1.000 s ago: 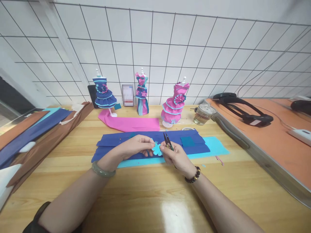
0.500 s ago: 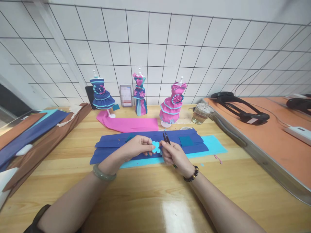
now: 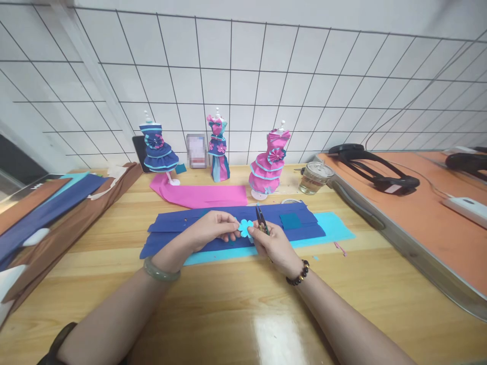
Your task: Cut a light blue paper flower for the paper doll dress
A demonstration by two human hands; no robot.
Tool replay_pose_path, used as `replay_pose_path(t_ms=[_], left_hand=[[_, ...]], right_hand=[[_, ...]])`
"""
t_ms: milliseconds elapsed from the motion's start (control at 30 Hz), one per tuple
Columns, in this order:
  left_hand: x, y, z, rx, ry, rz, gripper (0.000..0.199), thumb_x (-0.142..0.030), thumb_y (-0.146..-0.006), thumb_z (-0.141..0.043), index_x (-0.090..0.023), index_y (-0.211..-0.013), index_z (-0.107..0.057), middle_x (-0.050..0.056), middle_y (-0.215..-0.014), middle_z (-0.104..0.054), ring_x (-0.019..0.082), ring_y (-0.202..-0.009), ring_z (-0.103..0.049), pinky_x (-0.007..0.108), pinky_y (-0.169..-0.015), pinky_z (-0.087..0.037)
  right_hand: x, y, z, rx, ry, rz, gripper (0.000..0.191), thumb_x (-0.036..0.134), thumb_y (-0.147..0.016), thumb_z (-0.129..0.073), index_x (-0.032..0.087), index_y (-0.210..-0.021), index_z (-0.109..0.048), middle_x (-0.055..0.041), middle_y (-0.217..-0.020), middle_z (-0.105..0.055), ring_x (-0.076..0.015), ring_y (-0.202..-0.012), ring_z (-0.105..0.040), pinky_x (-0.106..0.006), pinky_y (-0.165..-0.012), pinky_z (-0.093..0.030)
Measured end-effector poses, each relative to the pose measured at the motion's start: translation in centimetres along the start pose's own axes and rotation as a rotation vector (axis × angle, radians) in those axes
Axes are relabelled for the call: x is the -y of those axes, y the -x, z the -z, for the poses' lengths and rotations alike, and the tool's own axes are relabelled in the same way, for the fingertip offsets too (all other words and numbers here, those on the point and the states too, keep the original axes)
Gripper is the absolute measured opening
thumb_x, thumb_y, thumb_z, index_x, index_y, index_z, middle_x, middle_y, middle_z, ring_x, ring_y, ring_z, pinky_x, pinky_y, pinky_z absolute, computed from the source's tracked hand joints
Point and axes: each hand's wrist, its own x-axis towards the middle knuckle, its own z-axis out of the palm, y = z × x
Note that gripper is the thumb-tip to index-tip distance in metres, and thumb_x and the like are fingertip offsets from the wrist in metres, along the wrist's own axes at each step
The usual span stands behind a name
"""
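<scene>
A light-blue flower cut-out [image 3: 245, 228] with rounded petals is pinched at its left edge by my left hand [image 3: 218, 228]. My right hand [image 3: 272, 242] has small dark-bladed scissors [image 3: 261, 217] tucked in it, blades pointing up and away. Its thumb and fingertips also touch the flower's right side. Both hands hover over long dark-blue crepe paper strips [image 3: 167, 238], which lie on a light-blue strip [image 3: 337, 227]. On the dark-blue paper, to the right of the scissors, rests a teal square [image 3: 290, 221].
Three small dress forms in paper dresses, one blue [image 3: 158, 152], one mixed [image 3: 219, 152] and one pink [image 3: 268, 167], stand at the back near a pink strip [image 3: 205, 196]. A lidded cup [image 3: 315, 178] is at right. Brown paper [image 3: 95, 213] lies at left.
The flower has turned between my fingers and shifted slightly right. My right thumb has come onto its edge, and the scissors have tilted a little in my right hand.
</scene>
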Motion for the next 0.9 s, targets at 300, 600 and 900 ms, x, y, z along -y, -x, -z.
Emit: replay_pose_path(t_ms=[300,600,900], left_hand=[[0.6,-0.3,-1.3,-0.004,0.037,0.029,0.034,-0.046,-0.069,-0.057,-0.014,-0.079,-0.059,0.004,-0.074,-0.059,0.01,-0.061,-0.053,0.025,-0.06,-0.043],[0.4,-0.1,-1.1,0.056,-0.068,-0.01,0.028,-0.039,-0.068,-0.061,-0.011,-0.073,-0.06,0.005,-0.074,-0.061,0.011,-0.062,-0.053,0.025,-0.06,-0.043],[-0.1,0.2,-0.6,0.027,0.079,-0.016,0.045,-0.032,-0.064,-0.066,-0.018,-0.105,-0.052,0.007,-0.094,-0.057,0.015,-0.079,-0.055,0.027,-0.064,-0.046]], right_hand=[[-0.2,0.0,0.0,-0.032,0.031,0.038,0.029,0.04,-0.072,-0.057,0.019,-0.064,-0.04,0.0091,-0.043,-0.033,-0.0044,-0.037,-0.023,-0.019,-0.036,-0.017],[-0.1,-0.1,-0.1,-0.068,0.004,0.018,0.032,0.044,-0.07,-0.058,0.019,-0.063,-0.039,0.0087,-0.042,-0.034,-0.0047,-0.035,-0.024,-0.02,-0.035,-0.018],[-0.1,-0.2,0.0,-0.074,-0.02,0.004,0.03,0.042,-0.07,-0.058,0.019,-0.064,-0.039,0.0094,-0.041,-0.032,-0.0047,-0.034,-0.024,-0.02,-0.035,-0.018]])
